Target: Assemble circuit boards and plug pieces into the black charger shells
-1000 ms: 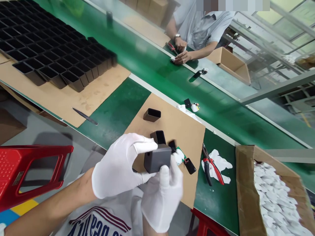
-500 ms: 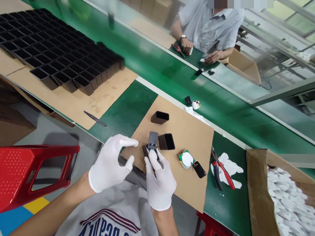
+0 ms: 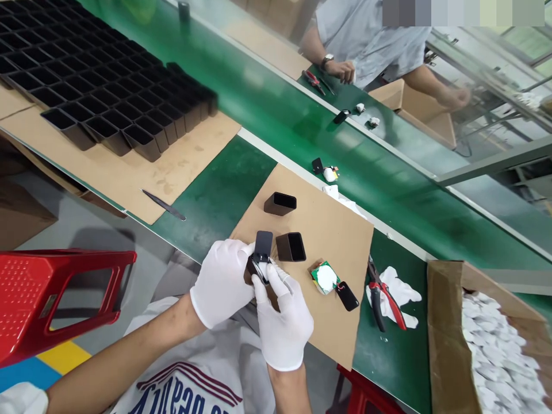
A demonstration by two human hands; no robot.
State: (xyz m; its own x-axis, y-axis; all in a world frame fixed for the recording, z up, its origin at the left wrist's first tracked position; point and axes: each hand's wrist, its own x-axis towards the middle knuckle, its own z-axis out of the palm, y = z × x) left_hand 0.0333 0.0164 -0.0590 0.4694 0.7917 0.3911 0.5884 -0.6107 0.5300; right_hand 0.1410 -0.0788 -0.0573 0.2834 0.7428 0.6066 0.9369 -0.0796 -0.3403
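Note:
Between my white-gloved hands is a black plastic case with its black end plate [image 3: 263, 244] raised from the open end. White material shows inside the opening. My left hand [image 3: 225, 282] closes on the case's left side. My right hand [image 3: 285, 322] grips it from the right, fingertips at the opening. Just beyond, a black case [image 3: 291, 247] lies on the cardboard sheet [image 3: 332, 339], and a second black case [image 3: 280, 203] lies farther back. To the right sits a green circuit board [image 3: 319, 270] topped with a white piece, with a black plate [image 3: 347, 296] beside it.
Red-handled pliers [image 3: 388, 299] lie on a white glove [image 3: 407, 290] at right, near a cardboard box [image 3: 448, 333] of white pieces. Tweezers [image 3: 164, 204] and rows of black cases [image 3: 103, 80] are at left. A co-worker's hand [image 3: 340, 70] rests across the bench.
My left hand, apart and open before, has moved right and closed on the case. My right hand keeps its hold. Across the bench, the co-worker's other hand has moved out over a carton.

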